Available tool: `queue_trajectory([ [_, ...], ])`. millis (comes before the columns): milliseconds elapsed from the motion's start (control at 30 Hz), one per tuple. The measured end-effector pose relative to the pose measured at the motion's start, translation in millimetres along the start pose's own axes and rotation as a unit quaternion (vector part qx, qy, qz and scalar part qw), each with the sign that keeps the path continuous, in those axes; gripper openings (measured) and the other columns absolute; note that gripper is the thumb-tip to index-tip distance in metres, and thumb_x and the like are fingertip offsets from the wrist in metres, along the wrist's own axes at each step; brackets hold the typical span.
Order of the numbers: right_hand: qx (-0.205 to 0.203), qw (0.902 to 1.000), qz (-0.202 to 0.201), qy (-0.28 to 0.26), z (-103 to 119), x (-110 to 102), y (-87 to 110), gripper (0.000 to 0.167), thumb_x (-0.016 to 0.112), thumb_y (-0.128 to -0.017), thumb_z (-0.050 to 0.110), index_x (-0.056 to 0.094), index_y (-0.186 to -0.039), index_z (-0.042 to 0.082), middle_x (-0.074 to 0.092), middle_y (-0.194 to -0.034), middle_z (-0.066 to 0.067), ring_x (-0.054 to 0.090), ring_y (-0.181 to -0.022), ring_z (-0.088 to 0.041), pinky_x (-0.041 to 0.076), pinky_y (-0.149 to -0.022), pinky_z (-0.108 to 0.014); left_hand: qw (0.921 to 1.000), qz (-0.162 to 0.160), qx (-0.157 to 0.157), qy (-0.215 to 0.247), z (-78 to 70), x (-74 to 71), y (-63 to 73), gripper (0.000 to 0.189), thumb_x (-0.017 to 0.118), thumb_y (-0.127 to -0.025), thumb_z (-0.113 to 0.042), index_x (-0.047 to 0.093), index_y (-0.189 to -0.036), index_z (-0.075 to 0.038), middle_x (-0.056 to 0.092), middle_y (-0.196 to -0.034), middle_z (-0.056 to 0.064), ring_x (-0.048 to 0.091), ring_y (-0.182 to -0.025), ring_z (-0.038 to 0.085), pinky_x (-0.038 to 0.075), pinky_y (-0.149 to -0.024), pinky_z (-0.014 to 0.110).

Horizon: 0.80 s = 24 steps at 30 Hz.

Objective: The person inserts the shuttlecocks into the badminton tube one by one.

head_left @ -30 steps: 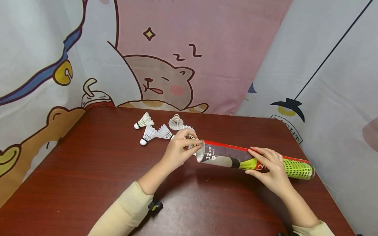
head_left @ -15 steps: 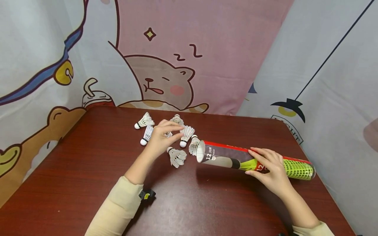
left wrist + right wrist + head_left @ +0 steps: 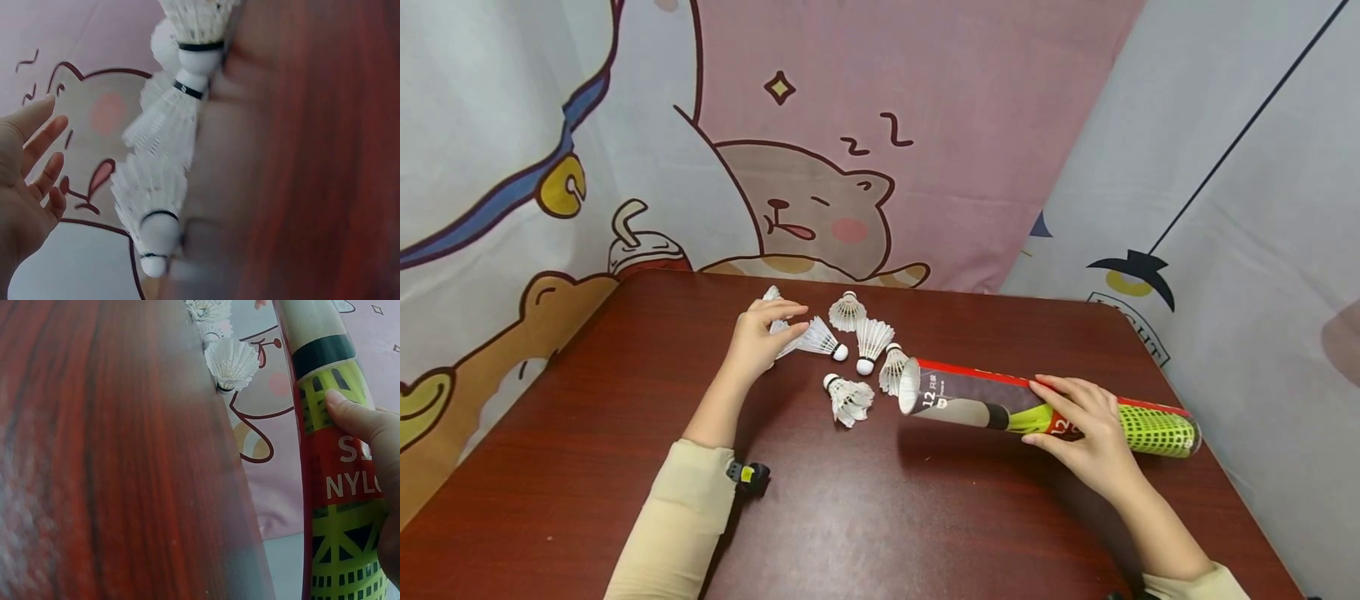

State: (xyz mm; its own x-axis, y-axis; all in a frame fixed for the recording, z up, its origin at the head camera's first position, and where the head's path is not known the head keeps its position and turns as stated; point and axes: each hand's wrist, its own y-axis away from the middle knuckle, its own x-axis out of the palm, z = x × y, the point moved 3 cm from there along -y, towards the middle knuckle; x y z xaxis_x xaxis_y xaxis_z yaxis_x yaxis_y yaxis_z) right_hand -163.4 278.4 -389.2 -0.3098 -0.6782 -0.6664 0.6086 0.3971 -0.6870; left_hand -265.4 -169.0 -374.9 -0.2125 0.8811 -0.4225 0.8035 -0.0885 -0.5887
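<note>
Slanting over the right half of the table, the tube was gripped by the right hand, whose sleeve the lower edge cut off. The left hand stretched forward, thumb and fingertips parted, partly hiding two shuttlecocks.

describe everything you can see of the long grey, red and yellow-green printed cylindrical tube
The tube looks like card or plastic, printed with a large yellow-green shuttlecock and "12". Its round left end is open, showing a pale inside, close to white feathered shuttlecocks. It slants slightly over the dark red-brown wooden-looking table; contact there is unclear. The person's bare right hand grips it around its middle.
</note>
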Motion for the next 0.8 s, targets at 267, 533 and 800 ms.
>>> queue_trajectory([
  [267, -0.002, 1.0000, 0.003, -0.004, 0.3, -0.4, -0.1, 0.070, 0.069, -0.076, 0.058, 0.063, -0.127, 0.010, 0.059, -0.126, -0.009, 0.045, -0.115, -0.029, 0.021, -0.093, -0.039, 0.9983, 0.029, -0.036, -0.037, 27.8, -5.4, 6.4, 0.027, 0.076, -0.080, -0.003, 0.071, -0.106, 0.003, 0.065, -0.113, 0.019, 0.053, -0.105, 0.033, 0.039, -0.089, 0.048],
  [533, -0.003, 1.0000, 0.007, -0.005, -0.1, -1.5, 1.5, 0.072, 0.086, -0.064, 0.036, 0.063, -0.128, 0.010, 0.059, -0.127, -0.009, 0.044, -0.116, -0.028, 0.022, -0.093, -0.038, 0.9953, 0.051, -0.048, -0.067, 46.2, -11.0, 12.1, 0.028, 0.075, -0.081, 0.000, 0.070, -0.108, 0.003, 0.066, -0.113, 0.018, 0.052, -0.099, 0.035, 0.040, -0.082, 0.048],
  [800, -0.005, 1.0000, 0.003, -0.006, -0.9, -1.6, 0.7, 0.071, 0.084, -0.067, 0.039, 0.063, -0.127, 0.009, 0.059, -0.126, -0.010, 0.045, -0.115, -0.029, 0.022, -0.093, -0.043, 0.9933, 0.037, -0.057, -0.094, 59.4, -28.7, 18.2, 0.026, 0.074, -0.080, 0.004, 0.070, -0.105, 0.006, 0.065, -0.110, 0.021, 0.051, -0.097, 0.038, 0.038, -0.084, 0.048],
])
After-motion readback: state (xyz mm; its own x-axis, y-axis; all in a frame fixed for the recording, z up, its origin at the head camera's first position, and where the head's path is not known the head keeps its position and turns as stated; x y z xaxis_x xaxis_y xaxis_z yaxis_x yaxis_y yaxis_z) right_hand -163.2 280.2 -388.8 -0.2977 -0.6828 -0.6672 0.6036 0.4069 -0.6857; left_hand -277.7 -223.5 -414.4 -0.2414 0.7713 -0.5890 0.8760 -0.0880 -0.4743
